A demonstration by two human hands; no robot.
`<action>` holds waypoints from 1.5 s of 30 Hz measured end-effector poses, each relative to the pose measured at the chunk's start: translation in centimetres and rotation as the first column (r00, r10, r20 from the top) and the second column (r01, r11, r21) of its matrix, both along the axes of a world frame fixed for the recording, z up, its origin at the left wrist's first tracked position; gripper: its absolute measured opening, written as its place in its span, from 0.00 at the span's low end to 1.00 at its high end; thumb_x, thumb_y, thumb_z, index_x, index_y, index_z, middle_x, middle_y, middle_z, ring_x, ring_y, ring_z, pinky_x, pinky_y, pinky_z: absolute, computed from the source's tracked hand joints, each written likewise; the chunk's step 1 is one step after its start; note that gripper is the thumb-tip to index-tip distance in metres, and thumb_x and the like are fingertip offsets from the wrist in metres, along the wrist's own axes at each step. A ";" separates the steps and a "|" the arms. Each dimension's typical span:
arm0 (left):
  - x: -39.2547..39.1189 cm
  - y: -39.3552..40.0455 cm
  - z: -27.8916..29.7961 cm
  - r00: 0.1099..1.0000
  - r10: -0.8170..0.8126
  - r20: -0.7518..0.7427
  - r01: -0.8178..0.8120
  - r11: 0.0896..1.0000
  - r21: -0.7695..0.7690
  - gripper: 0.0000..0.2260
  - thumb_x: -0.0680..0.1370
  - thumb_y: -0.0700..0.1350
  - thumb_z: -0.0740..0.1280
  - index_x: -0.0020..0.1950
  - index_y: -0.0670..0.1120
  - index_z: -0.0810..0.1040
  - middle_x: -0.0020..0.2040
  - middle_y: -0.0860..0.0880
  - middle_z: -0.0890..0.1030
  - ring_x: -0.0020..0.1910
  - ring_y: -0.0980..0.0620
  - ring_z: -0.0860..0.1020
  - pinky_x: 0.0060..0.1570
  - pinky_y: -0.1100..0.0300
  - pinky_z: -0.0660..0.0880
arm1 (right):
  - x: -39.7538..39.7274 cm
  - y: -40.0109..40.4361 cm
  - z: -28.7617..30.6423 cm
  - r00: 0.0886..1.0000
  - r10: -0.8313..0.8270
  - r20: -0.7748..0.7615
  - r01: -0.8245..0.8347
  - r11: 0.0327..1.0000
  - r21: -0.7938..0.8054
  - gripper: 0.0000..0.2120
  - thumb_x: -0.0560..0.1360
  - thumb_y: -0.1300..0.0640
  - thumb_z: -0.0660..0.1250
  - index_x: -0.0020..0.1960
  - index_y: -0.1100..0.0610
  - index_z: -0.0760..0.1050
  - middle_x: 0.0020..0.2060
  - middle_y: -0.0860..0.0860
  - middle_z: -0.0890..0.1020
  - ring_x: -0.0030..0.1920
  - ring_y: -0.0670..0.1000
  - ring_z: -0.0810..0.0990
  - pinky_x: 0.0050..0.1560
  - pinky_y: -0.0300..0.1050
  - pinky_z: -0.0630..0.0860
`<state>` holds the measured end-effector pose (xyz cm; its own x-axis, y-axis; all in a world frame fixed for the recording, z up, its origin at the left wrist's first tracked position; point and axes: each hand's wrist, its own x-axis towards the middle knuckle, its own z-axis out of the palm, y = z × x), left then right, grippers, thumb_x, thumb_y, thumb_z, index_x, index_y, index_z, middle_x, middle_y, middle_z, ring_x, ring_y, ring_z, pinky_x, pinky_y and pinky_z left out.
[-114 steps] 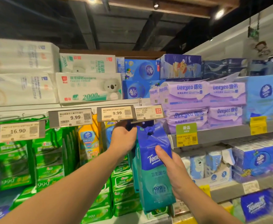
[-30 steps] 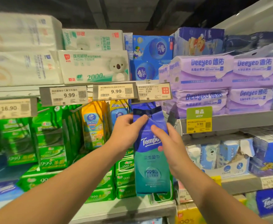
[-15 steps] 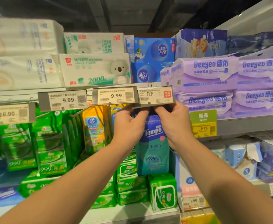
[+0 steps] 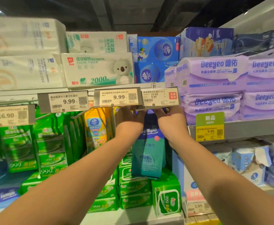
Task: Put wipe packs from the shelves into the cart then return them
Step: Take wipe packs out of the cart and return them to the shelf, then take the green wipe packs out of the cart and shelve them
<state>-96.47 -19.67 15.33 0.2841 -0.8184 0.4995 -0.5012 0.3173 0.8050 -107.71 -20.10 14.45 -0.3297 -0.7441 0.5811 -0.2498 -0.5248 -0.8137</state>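
Observation:
A blue and teal Tempo wipe pack point(image 4: 147, 153) hangs upright in front of the shelf, its top tucked up behind the price tags. My left hand point(image 4: 129, 119) grips the pack's top left corner. My right hand point(image 4: 170, 120) grips its top right corner. My fingertips and the pack's upper edge are hidden behind the 15.90 price tag point(image 4: 159, 96). The cart is out of view.
Green 999 wipe packs point(image 4: 134, 187) are stacked below the held pack, with more hanging at the left point(image 4: 50, 143). A yellow Vinda pack point(image 4: 95, 129) hangs just left of my hands. Purple Deeyeo tissue packs point(image 4: 214, 75) fill the shelf at the right.
Both hands have lifted the pack's top further up behind the price tags. The pack hangs slightly higher and closer to the shelf than half a second ago.

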 end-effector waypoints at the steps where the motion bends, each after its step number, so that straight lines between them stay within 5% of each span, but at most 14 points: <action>1: -0.5 -0.5 0.3 0.999 0.014 -0.036 -0.016 0.998 -0.057 0.19 0.74 0.52 0.67 0.57 0.39 0.83 0.56 0.38 0.85 0.59 0.40 0.81 0.59 0.53 0.75 | 0.1 -0.4 0.0 0.998 -0.055 -0.043 0.056 0.998 0.024 0.09 0.79 0.58 0.68 0.58 0.51 0.80 0.52 0.53 0.85 0.54 0.58 0.83 0.54 0.53 0.81; 5: -1.7 -2.9 0.2 0.991 0.052 -0.121 -0.058 0.997 -0.052 0.26 0.68 0.56 0.64 0.61 0.43 0.82 0.61 0.43 0.84 0.63 0.43 0.80 0.64 0.55 0.72 | 0.5 -1.2 0.8 0.919 -0.211 -0.332 0.261 0.959 0.111 0.16 0.82 0.55 0.63 0.67 0.61 0.74 0.61 0.61 0.81 0.62 0.62 0.79 0.60 0.49 0.72; 9: -1.4 -3.0 -0.8 0.990 0.062 -0.129 -0.074 0.993 -0.093 0.17 0.75 0.54 0.70 0.52 0.41 0.83 0.45 0.44 0.85 0.47 0.44 0.83 0.47 0.54 0.76 | 0.5 -1.1 0.8 0.880 -0.243 -0.409 0.301 0.950 0.085 0.17 0.82 0.53 0.62 0.65 0.64 0.74 0.62 0.62 0.80 0.64 0.62 0.77 0.62 0.49 0.69; 14: -0.4 -0.8 -2.8 0.965 -0.076 -0.252 0.036 0.987 -0.159 0.15 0.76 0.52 0.74 0.43 0.48 0.70 0.37 0.52 0.74 0.34 0.57 0.72 0.41 0.60 0.68 | 0.8 2.0 -1.5 0.914 -0.256 -0.314 0.261 0.965 -0.026 0.19 0.79 0.57 0.67 0.68 0.62 0.74 0.62 0.62 0.81 0.64 0.63 0.77 0.62 0.54 0.73; 19: 1.1 2.9 -6.9 0.965 -0.077 -0.252 0.067 0.996 -0.051 0.17 0.76 0.60 0.69 0.40 0.50 0.68 0.35 0.52 0.75 0.39 0.46 0.75 0.45 0.52 0.72 | 1.0 7.6 -4.6 0.887 -0.321 -0.331 0.314 0.946 -0.078 0.22 0.78 0.58 0.68 0.70 0.62 0.73 0.63 0.59 0.81 0.64 0.58 0.78 0.64 0.50 0.71; 27: -0.2 10.1 -10.9 0.911 -0.380 -0.160 0.357 0.921 -0.157 0.17 0.78 0.49 0.70 0.34 0.51 0.65 0.29 0.54 0.68 0.27 0.60 0.67 0.33 0.62 0.63 | -0.8 18.0 -9.5 0.818 -0.465 -0.340 0.516 0.854 0.073 0.09 0.75 0.56 0.68 0.53 0.58 0.81 0.51 0.55 0.82 0.51 0.54 0.80 0.56 0.48 0.75; 32: -2.7 16.5 -14.5 0.738 -0.673 0.047 0.673 0.740 0.019 0.15 0.78 0.52 0.69 0.35 0.50 0.69 0.30 0.53 0.71 0.28 0.60 0.68 0.32 0.62 0.65 | -2.6 27.0 -12.5 0.795 -0.494 -0.352 0.598 0.738 0.314 0.11 0.75 0.49 0.70 0.42 0.56 0.82 0.28 0.44 0.78 0.34 0.45 0.77 0.40 0.43 0.71; 35: -4.8 20.8 -17.5 0.512 -0.832 0.213 0.787 0.554 0.272 0.20 0.82 0.56 0.64 0.37 0.43 0.75 0.32 0.46 0.74 0.32 0.50 0.70 0.36 0.51 0.68 | -3.5 33.7 -15.3 0.807 -0.462 -0.368 0.591 0.649 0.479 0.17 0.75 0.47 0.73 0.35 0.58 0.81 0.16 0.43 0.70 0.21 0.40 0.68 0.29 0.38 0.65; 39: -6.8 26.3 -21.5 0.233 -0.944 0.232 0.763 0.325 0.559 0.18 0.83 0.53 0.61 0.35 0.48 0.73 0.40 0.47 0.76 0.44 0.48 0.74 0.44 0.53 0.74 | -5.4 41.6 -20.0 0.801 -0.505 -0.321 0.582 0.532 0.615 0.17 0.71 0.45 0.76 0.35 0.57 0.79 0.26 0.52 0.74 0.27 0.47 0.68 0.31 0.43 0.63; 42: -7.6 29.7 -25.1 0.119 -0.947 0.298 0.692 0.294 0.659 0.22 0.81 0.55 0.65 0.34 0.41 0.74 0.37 0.39 0.74 0.38 0.43 0.74 0.34 0.54 0.68 | -6.4 46.9 -23.8 0.738 -0.593 -0.321 0.612 0.389 0.689 0.23 0.70 0.44 0.78 0.28 0.53 0.70 0.21 0.47 0.67 0.25 0.46 0.65 0.31 0.43 0.63; 45: -8.5 32.4 -28.9 -0.061 -0.853 0.518 0.606 0.381 0.698 0.28 0.81 0.59 0.64 0.38 0.34 0.77 0.35 0.35 0.73 0.44 0.37 0.78 0.34 0.52 0.63 | -7.0 51.0 -27.6 0.721 -0.645 -0.253 0.562 0.331 0.757 0.25 0.70 0.47 0.79 0.25 0.54 0.68 0.19 0.48 0.65 0.20 0.46 0.62 0.25 0.40 0.61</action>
